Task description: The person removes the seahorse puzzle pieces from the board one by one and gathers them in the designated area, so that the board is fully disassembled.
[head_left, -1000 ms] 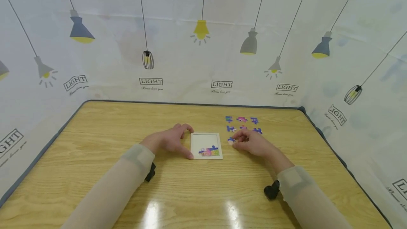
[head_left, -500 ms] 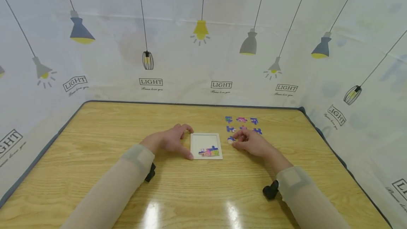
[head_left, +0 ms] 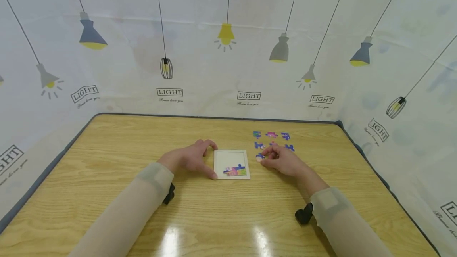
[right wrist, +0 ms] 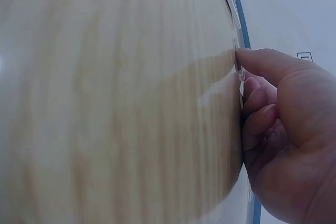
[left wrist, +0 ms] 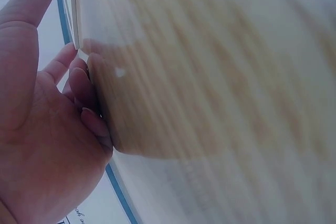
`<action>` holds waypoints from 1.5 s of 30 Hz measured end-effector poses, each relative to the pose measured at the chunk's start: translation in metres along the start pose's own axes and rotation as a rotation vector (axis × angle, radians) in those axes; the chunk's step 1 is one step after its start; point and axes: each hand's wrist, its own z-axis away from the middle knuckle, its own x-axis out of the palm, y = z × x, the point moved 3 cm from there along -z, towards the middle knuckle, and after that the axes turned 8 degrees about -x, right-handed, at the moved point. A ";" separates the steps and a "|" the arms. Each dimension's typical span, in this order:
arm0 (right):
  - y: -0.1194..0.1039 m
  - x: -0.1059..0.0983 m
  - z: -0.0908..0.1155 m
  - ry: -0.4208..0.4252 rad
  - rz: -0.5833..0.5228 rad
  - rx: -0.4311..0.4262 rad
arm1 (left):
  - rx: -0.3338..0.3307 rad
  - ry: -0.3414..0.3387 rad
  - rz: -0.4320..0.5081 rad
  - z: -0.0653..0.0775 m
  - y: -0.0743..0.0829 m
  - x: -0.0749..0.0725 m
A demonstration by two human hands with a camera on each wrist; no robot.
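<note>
A square white puzzle tray (head_left: 228, 158) lies mid-table in the head view, with a few joined jigsaw pieces (head_left: 236, 171) in its lower right part. My left hand (head_left: 195, 158) holds the tray's left side, thumb at the near corner and index fingertip at the far one. The tray's edge (left wrist: 77, 14) shows thin between them in the left wrist view. To the right of the tray, my right hand (head_left: 285, 161) pinches a blue and white puzzle piece (head_left: 259, 156) at the table surface. Its other fingers are curled, and part of the piece is hidden.
Several loose puzzle pieces lie in rows beyond the right hand, among them a pink piece (head_left: 271, 134) and a blue piece (head_left: 285, 136); the hand partly covers the nearer row. A curtain printed with lamps (head_left: 205, 102) borders the wooden table (head_left: 228, 213).
</note>
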 end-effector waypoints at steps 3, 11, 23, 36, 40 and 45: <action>0.001 0.000 0.000 0.003 -0.004 0.002 | 0.001 -0.002 0.003 0.000 0.000 0.000; -0.003 -0.001 0.002 0.001 -0.015 0.013 | -0.001 -0.001 0.010 0.002 0.001 -0.001; -0.004 -0.002 0.003 0.004 -0.030 0.025 | 0.012 -0.002 0.009 0.002 0.001 -0.001; -0.045 0.021 0.000 -0.079 -0.094 -0.143 | 0.011 -0.005 0.003 0.003 0.002 -0.003; -0.060 0.036 -0.003 -0.150 -0.111 -0.159 | 0.009 -0.003 0.007 0.004 0.002 -0.003; -0.067 0.045 -0.007 -0.204 -0.086 -0.177 | 0.020 0.000 0.005 0.005 0.002 -0.003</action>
